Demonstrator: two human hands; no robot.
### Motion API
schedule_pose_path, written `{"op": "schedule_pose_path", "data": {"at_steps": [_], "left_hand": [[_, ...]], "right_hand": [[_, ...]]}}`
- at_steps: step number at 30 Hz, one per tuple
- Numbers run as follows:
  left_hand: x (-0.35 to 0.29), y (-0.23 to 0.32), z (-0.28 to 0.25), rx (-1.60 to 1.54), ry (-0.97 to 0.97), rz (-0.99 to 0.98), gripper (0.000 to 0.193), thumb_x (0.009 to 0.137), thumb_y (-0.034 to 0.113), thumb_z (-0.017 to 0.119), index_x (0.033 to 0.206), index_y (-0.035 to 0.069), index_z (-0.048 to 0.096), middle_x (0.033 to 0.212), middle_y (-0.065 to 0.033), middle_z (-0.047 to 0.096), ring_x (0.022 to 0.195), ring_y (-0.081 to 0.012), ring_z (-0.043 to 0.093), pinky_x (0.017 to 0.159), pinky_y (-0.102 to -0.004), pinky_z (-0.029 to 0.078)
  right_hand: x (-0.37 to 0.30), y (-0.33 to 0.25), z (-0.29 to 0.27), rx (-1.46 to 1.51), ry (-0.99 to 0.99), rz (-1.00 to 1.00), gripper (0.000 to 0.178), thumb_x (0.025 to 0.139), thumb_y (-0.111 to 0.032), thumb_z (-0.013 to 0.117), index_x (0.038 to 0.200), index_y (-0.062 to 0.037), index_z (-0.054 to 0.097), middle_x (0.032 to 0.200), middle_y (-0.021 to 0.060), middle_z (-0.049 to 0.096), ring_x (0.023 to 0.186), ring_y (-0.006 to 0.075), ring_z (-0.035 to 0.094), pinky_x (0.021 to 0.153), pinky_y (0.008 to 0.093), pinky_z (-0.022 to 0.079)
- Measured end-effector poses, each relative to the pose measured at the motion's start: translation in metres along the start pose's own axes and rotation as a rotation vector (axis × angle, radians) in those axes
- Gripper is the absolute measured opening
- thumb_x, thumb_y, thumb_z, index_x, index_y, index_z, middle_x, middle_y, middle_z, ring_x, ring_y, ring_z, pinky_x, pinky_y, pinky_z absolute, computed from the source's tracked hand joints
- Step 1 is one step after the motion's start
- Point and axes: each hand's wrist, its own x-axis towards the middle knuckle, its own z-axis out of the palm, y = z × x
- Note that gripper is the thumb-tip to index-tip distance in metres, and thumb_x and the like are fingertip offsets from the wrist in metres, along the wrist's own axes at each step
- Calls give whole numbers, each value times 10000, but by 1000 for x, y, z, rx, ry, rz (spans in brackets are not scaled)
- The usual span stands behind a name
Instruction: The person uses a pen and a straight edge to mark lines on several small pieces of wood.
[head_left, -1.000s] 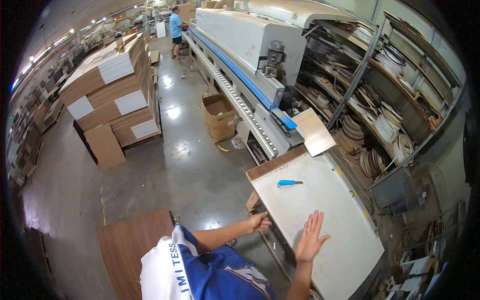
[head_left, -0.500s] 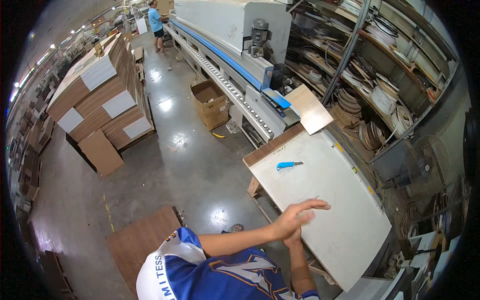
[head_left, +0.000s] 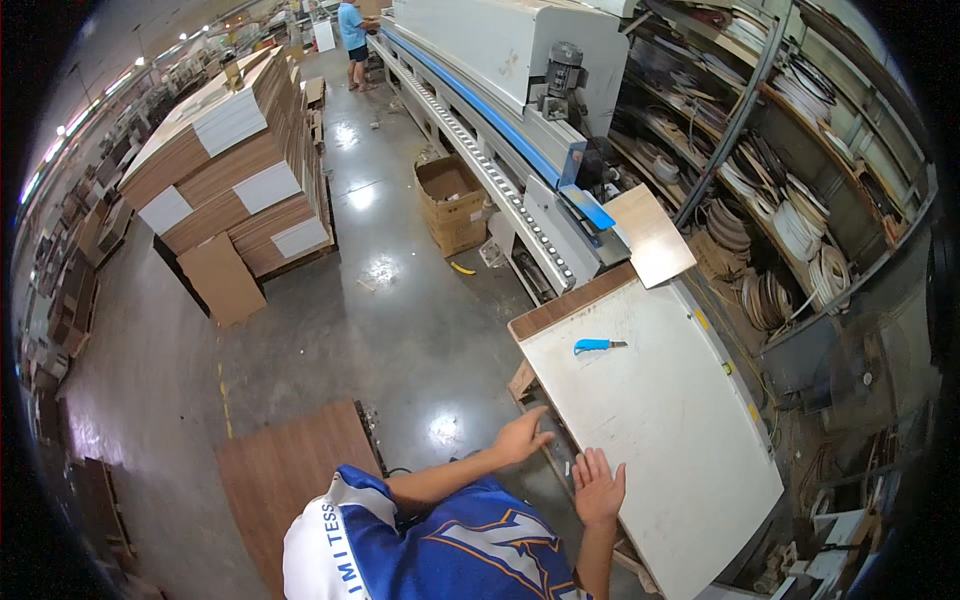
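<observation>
My left hand (head_left: 523, 436) is held in the air just off the near left edge of the white-topped table (head_left: 660, 420). Its thumb stands apart from the fingers, and it holds nothing. Over that same edge, to the right, my right hand (head_left: 600, 487) has its fingers spread and is empty too. The two hands are apart from each other. Toward the far end of the tabletop lies a utility knife (head_left: 598, 345) with a blue handle, out of reach of both hands.
Beyond the table runs a long grey machine (head_left: 480, 60) with a blue rail. An open cardboard box (head_left: 452, 220) stands beside it. Stacked panels (head_left: 230, 150) fill the left. Shelves hold coiled edging (head_left: 828, 278) at right. A person (head_left: 354, 40) stands far off.
My hands were together over the table and have now separated. The left hand drew back left; the right now shows spread fingers. The view has shifted slightly.
</observation>
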Motion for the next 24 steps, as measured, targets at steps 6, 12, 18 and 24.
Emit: {"op": "schedule_pose_path", "data": {"at_steps": [6, 12, 18, 24], "left_hand": [[-4, -6, -8, -244, 64, 96, 622, 907, 281, 789, 1444, 91, 537, 842, -100, 669, 731, -228, 642, 678, -383, 521], [0, 29, -10, -230, -87, 194, 546, 879, 226, 802, 1379, 117, 613, 755, -106, 607, 643, -220, 576, 652, -381, 495], [-7, 45, -7, -206, -155, 301, 536, 902, 243, 763, 1404, 130, 611, 748, -117, 634, 642, -243, 602, 652, -386, 499], [-17, 56, -14, -222, -158, 66, 389, 1066, 313, 557, 1394, 110, 602, 782, -117, 684, 717, -226, 689, 680, -381, 532]], "right_hand": [[-2, 18, -25, -2, 120, 74, 780, 1035, -604, 436, 1567, -37, 367, 1581, 143, 456, 1356, 310, 532, 1115, 462, 464], [0, 17, -9, -74, 5, 80, 768, 1051, -594, 392, 1582, -42, 340, 1606, 139, 423, 1423, 325, 456, 1161, 449, 403], [-4, 8, 4, -33, 12, 51, 774, 1054, -597, 368, 1589, -39, 322, 1622, 139, 398, 1462, 341, 400, 1199, 447, 344], [-6, 6, -5, 0, 18, 33, 797, 1044, -607, 393, 1600, -45, 294, 1618, 141, 403, 1461, 337, 400, 1204, 450, 339]]}}
